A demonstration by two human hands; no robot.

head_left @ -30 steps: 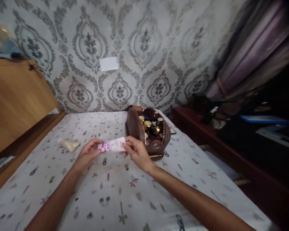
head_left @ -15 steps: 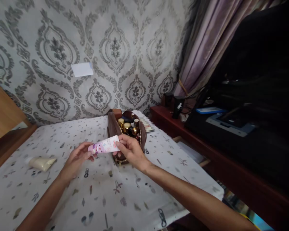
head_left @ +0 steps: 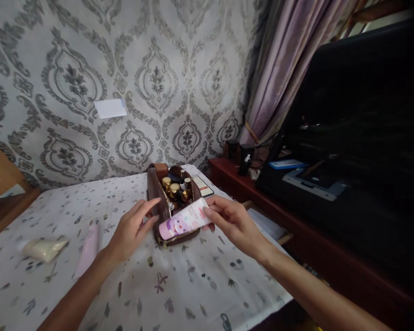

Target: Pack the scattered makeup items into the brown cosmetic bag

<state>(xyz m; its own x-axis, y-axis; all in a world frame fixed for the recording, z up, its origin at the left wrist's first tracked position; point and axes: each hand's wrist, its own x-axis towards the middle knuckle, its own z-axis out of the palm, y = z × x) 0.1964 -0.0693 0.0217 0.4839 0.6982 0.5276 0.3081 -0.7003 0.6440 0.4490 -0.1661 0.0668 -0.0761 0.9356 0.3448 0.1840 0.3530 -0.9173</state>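
Note:
My right hand [head_left: 232, 223] grips the flat white end of a pink and white tube [head_left: 185, 219], which is tilted over the front of a brown bag [head_left: 154, 191]. The bag stands unzipped, with several gold-capped bottles [head_left: 175, 190] inside. Just left of the bag, my left hand [head_left: 133, 230] is raised with fingers apart and nothing in it. A cream-coloured tube [head_left: 44, 249] lies at the left on the patterned cloth, and a pink tube [head_left: 89, 250] lies between it and my left forearm, which partly hides it.
A phone-like flat object [head_left: 203, 186] lies behind the bag on the white cloth [head_left: 179, 294]. To the right are a dark red desk [head_left: 296, 225], an open drawer [head_left: 267, 225] and a large black object [head_left: 365, 119]. Patterned wallpaper rises behind.
My left hand has let go of the tube and opened. My right hand has moved the tube right, in front of the bag opening. The pink tube at left now shows.

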